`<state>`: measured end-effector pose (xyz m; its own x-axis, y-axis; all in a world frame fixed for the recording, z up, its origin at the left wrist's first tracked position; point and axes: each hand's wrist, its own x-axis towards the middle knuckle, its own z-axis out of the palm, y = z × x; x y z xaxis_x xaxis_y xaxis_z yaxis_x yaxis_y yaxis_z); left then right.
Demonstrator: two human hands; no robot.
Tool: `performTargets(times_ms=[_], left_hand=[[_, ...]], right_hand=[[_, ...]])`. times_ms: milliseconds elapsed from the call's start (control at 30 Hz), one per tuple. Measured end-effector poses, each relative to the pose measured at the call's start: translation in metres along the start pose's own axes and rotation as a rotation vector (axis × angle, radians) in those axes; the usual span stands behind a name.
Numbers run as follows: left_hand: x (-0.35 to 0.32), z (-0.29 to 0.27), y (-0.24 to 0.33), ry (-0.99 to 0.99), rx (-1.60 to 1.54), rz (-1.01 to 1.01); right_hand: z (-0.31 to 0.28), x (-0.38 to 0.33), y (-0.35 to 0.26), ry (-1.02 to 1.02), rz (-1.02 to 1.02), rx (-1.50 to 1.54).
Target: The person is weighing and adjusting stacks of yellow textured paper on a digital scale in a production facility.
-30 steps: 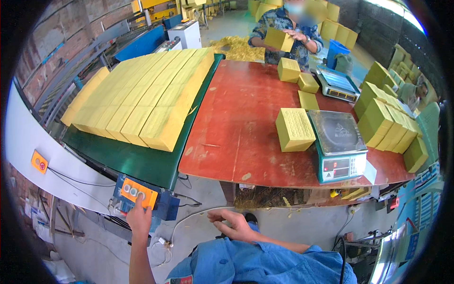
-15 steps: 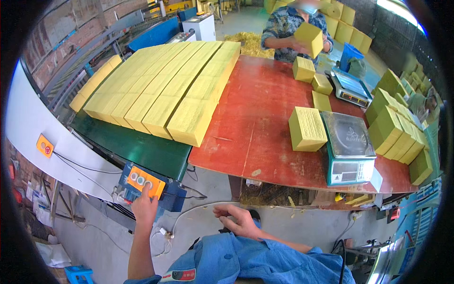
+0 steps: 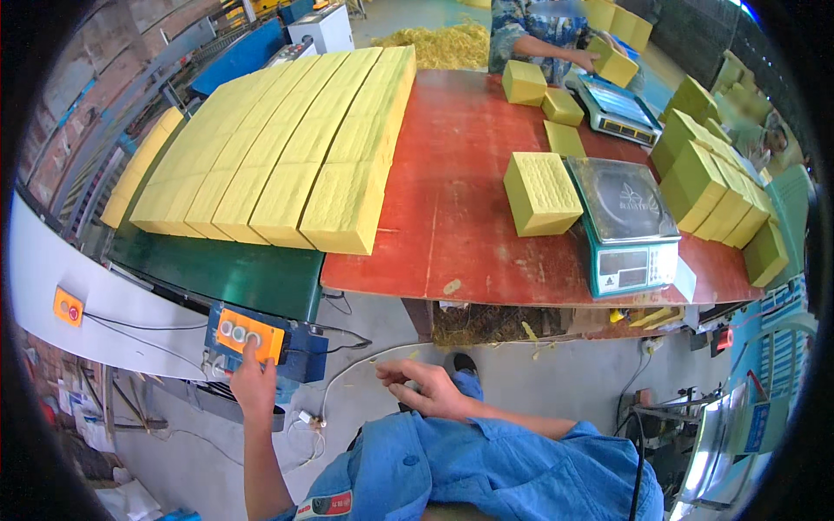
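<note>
My left hand (image 3: 254, 388) reaches to an orange push-button box (image 3: 271, 341) at the corner of the green conveyor belt (image 3: 217, 269). Its index finger is stretched out onto a button; the hand grips nothing. My right hand (image 3: 426, 387) hovers before my waist, empty, fingers loosely bent and apart from the thumb. On the belt lie long rows of yellow paper-like blocks (image 3: 347, 191), the rightmost row partly over the edge of a red table (image 3: 452, 174). One yellow block (image 3: 543, 195) stands on the table beside a digital scale (image 3: 618, 204) with a bare metal plate.
Across the table a person (image 3: 543, 39) holds a yellow block (image 3: 613, 62) above a second scale (image 3: 612, 104). Several blocks (image 3: 695, 187) are stacked at the right. Another orange button box (image 3: 68, 306) sits on the white panel at left. Cables (image 3: 330, 382) lie on the floor.
The view has shifted, so the table and scales sit higher and farther left. The person opposite has moved a block over to the far scale. My left finger stays on the button box.
</note>
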<state>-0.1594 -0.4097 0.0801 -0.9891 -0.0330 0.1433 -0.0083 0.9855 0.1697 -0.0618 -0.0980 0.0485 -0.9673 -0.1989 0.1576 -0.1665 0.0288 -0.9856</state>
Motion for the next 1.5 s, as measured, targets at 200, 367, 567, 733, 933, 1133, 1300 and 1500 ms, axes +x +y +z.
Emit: performTargets(times_ms=[200,367,567,733,933,1133,1300,1500], left_hand=[[0.000,0.001,-0.002,0.022,0.031,0.025],[0.001,0.001,0.000,0.008,-0.013,0.029],[-0.001,0.001,-0.001,0.023,0.029,0.021],[0.000,0.005,-0.006,0.028,0.051,0.016],[0.003,0.003,-0.003,0.031,0.026,0.042],[0.003,0.003,-0.006,0.108,0.036,0.139],[0.016,-0.017,0.009,-0.100,-0.064,-0.126],[0.028,-0.042,0.129,0.185,-0.043,0.094]], right_hand=[[0.003,-0.001,0.011,-0.028,-0.014,-0.004],[0.002,-0.001,0.007,-0.035,0.001,0.009],[0.003,-0.005,0.005,-0.016,-0.005,0.012],[0.002,-0.007,0.006,-0.027,0.020,0.034],[-0.005,-0.015,0.003,-0.014,0.034,0.045],[-0.025,-0.023,0.004,-0.012,0.044,0.025],[-0.065,-0.035,0.003,0.029,0.043,0.024],[-0.145,-0.062,-0.001,0.118,0.070,0.023]])
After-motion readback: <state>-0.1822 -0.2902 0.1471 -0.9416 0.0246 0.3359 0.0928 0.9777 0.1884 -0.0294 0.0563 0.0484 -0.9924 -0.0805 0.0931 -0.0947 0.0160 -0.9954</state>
